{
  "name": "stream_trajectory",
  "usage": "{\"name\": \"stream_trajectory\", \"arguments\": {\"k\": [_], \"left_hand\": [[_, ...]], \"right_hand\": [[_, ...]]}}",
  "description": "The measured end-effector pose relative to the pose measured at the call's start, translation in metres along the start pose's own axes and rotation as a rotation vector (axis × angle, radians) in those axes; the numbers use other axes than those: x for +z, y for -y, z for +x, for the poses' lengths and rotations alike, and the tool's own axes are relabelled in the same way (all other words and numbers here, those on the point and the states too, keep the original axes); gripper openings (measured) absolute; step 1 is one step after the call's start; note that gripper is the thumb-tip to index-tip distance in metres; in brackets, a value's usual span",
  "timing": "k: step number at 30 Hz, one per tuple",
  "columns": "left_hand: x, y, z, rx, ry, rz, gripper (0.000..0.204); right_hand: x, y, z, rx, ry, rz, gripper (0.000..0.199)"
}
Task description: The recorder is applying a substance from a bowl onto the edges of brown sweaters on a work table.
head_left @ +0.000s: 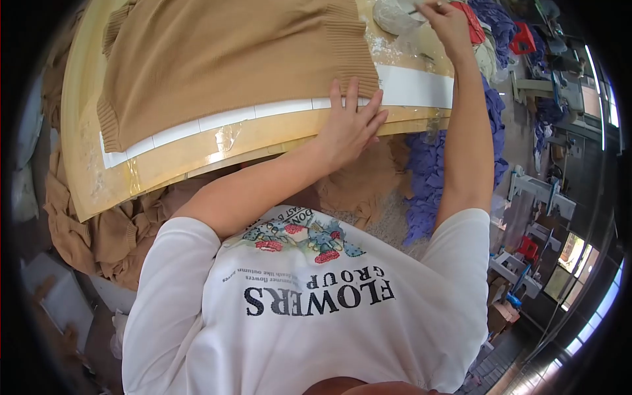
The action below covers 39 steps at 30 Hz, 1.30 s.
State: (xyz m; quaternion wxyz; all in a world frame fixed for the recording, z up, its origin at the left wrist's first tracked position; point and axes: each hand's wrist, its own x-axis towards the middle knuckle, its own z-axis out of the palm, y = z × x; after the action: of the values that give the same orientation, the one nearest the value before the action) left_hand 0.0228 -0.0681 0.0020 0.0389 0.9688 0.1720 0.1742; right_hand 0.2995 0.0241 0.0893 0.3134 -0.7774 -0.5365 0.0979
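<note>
Sweater (224, 62) on table (164, 164). Left hand (349, 125) on sweater hem, at table front edge. Right hand (447, 23) behind, right of sweater. Fabric heap (99, 230) below table.

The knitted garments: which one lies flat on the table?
The tan sweater, spread flat under the left hand. The other tan pieces and the purple ones hang crumpled below the table.

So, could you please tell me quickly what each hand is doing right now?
Left hand: open, pressed flat on the corner of the tan sweater at the table edge.
Right hand: closed on a thin stick-like tool; what kind cannot be told.
</note>
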Motion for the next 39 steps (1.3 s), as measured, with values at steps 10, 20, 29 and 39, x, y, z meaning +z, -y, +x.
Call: {"name": "stream_trajectory", "arguments": {"k": [10,20,29,39], "left_hand": [[0.005,-0.003,0.005,0.008,-0.04,0.003,0.047],[0.007,-0.002,0.003,-0.004,-0.034,0.026,0.047],[0.012,-0.001,0.002,-0.009,-0.07,0.045,0.051],[0.088,-0.009,0.015,-0.006,-0.004,1.173,0.048]], "right_hand": [[-0.016,0.026,-0.061,-0.035,-0.352,0.925,0.021],[0.045,0.067,-0.185,0.069,-0.312,0.772,0.01],[0.06,0.07,-0.184,0.078,-0.234,0.713,0.009],[0.088,0.131,-0.188,-0.053,-0.067,0.519,0.009]]}}
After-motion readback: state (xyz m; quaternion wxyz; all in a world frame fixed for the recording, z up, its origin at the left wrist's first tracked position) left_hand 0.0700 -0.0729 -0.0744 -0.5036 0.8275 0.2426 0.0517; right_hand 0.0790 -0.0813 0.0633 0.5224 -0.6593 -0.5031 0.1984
